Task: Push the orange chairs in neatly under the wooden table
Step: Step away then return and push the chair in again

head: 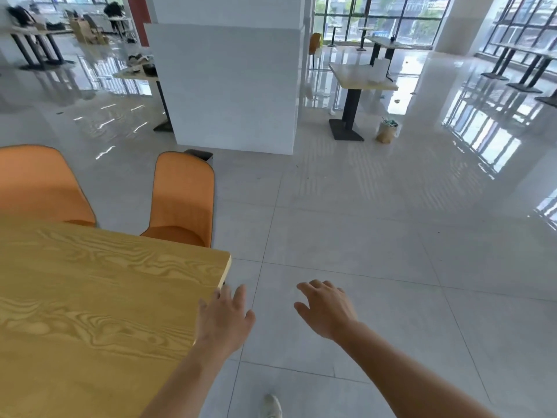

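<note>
The wooden table (pixel 99 300) fills the lower left. Two orange chairs stand at its far side with their seats partly under the top: one (pixel 182 196) near the table's right corner, another (pixel 39 184) at the left edge of view. My left hand (pixel 224 318) hovers by the table's right edge, fingers relaxed and spread, holding nothing. My right hand (pixel 325 309) hangs over the floor to the right of the table, fingers loosely bent, empty. Neither hand touches a chair.
A wide white pillar (pixel 235 86) stands behind the chairs, with a dark bin (pixel 199 154) at its foot. A pedestal table (pixel 358 82) and a paper bag (pixel 387 132) stand to the right. Grey tiled floor (pixel 391 236) spreads right. My shoe (pixel 271 407) shows below.
</note>
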Action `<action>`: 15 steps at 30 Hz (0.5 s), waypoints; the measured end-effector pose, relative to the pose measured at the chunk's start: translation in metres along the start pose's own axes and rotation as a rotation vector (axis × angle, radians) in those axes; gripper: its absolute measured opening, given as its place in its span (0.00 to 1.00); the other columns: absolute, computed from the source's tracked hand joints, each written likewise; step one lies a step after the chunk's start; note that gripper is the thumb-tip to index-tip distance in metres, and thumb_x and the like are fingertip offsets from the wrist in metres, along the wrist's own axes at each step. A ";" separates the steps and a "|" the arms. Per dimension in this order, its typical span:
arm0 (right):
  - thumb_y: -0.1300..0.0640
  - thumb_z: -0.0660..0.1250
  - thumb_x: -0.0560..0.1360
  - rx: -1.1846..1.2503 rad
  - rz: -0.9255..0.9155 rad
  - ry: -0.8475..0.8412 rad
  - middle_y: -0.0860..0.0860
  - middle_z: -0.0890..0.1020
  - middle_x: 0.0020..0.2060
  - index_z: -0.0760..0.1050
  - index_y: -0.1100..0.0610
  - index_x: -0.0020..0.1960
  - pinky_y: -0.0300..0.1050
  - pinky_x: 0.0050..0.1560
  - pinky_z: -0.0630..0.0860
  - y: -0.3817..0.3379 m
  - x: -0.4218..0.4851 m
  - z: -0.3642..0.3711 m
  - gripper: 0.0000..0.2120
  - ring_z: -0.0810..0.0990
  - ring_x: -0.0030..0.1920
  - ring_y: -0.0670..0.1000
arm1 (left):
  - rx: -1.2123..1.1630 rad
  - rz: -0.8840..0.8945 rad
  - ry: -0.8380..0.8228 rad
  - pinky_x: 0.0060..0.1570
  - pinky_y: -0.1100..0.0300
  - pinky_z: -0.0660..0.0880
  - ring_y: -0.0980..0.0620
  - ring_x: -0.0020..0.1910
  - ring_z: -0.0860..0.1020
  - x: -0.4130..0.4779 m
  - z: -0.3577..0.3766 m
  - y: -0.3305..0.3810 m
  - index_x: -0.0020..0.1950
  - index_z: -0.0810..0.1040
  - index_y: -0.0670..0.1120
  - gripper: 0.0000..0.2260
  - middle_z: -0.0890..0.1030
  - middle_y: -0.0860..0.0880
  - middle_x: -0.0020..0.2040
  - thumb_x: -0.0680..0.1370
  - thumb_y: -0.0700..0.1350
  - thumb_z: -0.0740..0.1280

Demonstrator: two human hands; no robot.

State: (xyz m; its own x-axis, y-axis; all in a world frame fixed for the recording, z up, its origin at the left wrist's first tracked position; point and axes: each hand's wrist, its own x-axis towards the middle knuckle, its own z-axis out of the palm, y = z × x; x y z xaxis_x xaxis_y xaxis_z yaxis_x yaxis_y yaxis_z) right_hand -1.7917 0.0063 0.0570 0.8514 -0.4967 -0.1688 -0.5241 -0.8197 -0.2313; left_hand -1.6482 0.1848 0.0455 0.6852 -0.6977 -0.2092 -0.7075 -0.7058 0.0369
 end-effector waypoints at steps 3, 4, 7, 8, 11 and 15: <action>0.42 0.58 0.81 -0.005 0.005 -0.018 0.49 0.77 0.65 0.69 0.49 0.70 0.53 0.64 0.70 0.014 0.057 -0.014 0.21 0.73 0.65 0.55 | -0.006 -0.008 -0.018 0.69 0.44 0.65 0.45 0.73 0.65 0.056 -0.011 0.002 0.78 0.54 0.51 0.26 0.66 0.46 0.75 0.82 0.58 0.52; 0.42 0.58 0.81 -0.004 0.008 -0.021 0.49 0.77 0.65 0.69 0.49 0.71 0.53 0.64 0.70 0.018 0.076 -0.021 0.21 0.73 0.66 0.55 | -0.001 -0.010 -0.025 0.69 0.44 0.65 0.45 0.73 0.65 0.074 -0.015 0.003 0.78 0.55 0.51 0.26 0.66 0.46 0.74 0.82 0.58 0.52; 0.42 0.58 0.81 0.011 0.011 -0.012 0.49 0.77 0.65 0.69 0.49 0.71 0.52 0.64 0.70 0.029 0.130 -0.041 0.21 0.72 0.66 0.55 | 0.004 -0.016 -0.030 0.67 0.44 0.66 0.45 0.69 0.68 0.126 -0.032 0.006 0.76 0.58 0.51 0.24 0.69 0.46 0.72 0.82 0.57 0.52; 0.42 0.58 0.81 0.014 0.006 -0.009 0.49 0.77 0.65 0.69 0.49 0.71 0.52 0.64 0.70 0.034 0.147 -0.047 0.21 0.73 0.65 0.55 | -0.003 -0.021 -0.025 0.66 0.44 0.67 0.46 0.67 0.70 0.143 -0.037 0.007 0.74 0.59 0.51 0.22 0.71 0.46 0.69 0.82 0.57 0.53; 0.43 0.58 0.82 0.018 -0.009 -0.021 0.49 0.77 0.66 0.69 0.49 0.72 0.52 0.64 0.70 0.048 0.194 -0.062 0.21 0.72 0.66 0.55 | -0.007 -0.041 -0.010 0.63 0.46 0.69 0.47 0.61 0.72 0.188 -0.051 0.011 0.71 0.62 0.51 0.20 0.74 0.48 0.62 0.81 0.57 0.53; 0.42 0.57 0.82 0.022 -0.058 -0.029 0.50 0.77 0.66 0.68 0.49 0.72 0.53 0.64 0.70 0.074 0.268 -0.078 0.22 0.72 0.66 0.55 | -0.017 -0.098 0.023 0.62 0.47 0.68 0.48 0.59 0.73 0.253 -0.060 0.017 0.73 0.62 0.50 0.21 0.74 0.49 0.61 0.82 0.56 0.53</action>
State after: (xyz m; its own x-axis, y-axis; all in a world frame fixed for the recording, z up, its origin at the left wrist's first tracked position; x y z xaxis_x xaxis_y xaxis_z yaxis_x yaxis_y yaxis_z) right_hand -1.5999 -0.2094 0.0693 0.8797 -0.4395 -0.1816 -0.4741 -0.8405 -0.2623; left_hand -1.4765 -0.0105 0.0519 0.7551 -0.6275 -0.1898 -0.6337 -0.7728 0.0339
